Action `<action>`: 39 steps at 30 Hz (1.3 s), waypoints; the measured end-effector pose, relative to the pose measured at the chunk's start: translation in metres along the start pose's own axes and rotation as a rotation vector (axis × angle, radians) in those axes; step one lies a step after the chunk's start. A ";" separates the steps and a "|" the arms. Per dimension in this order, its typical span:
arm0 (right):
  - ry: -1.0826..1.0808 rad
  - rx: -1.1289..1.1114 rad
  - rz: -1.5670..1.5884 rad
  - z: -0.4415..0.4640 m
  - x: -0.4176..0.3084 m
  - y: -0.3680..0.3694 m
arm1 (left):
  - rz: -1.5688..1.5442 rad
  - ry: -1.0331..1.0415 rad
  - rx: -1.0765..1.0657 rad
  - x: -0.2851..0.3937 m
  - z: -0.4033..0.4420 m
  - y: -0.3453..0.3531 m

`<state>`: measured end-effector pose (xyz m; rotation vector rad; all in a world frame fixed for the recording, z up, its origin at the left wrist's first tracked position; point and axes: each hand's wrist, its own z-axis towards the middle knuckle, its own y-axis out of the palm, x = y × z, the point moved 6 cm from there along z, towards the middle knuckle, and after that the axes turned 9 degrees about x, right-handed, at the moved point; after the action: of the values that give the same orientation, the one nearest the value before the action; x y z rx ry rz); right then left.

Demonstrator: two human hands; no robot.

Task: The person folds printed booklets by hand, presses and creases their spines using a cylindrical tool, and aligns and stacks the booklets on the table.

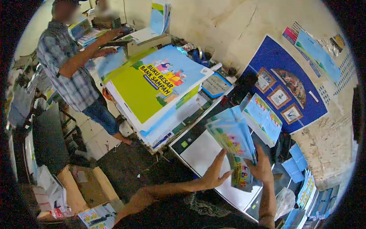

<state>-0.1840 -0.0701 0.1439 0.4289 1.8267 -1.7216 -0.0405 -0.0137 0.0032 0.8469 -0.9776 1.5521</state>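
Printed light-blue booklets or sheets (pixel 238 143), fanned and blurred, stand over a white board (pixel 202 152) on the black table. My right hand (pixel 261 166) grips them at their right edge. On their left side is my left hand (pixel 213 173), its thumb and fingers spread apart, nothing visibly held in it. Behind the held sheets, an open stack of similar colourful sheets (pixel 263 116) leans near the wall.
A tall pile of large blue and green posters (pixel 152 84) stands ahead on a table. A person in a checked shirt (pixel 65 65) handles sheets at the left. An open cardboard box (pixel 89 187) lies at lower left, a plastic bag (pixel 285 202) at lower right.
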 end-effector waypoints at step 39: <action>-0.099 -0.122 -0.362 -0.044 0.134 0.019 | 0.725 0.342 -0.594 -0.002 0.066 0.056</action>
<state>-0.2850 -0.0464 0.0471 -0.0421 2.0138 -1.8111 -0.0935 -0.0804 0.0203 -0.2235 -1.4650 1.7570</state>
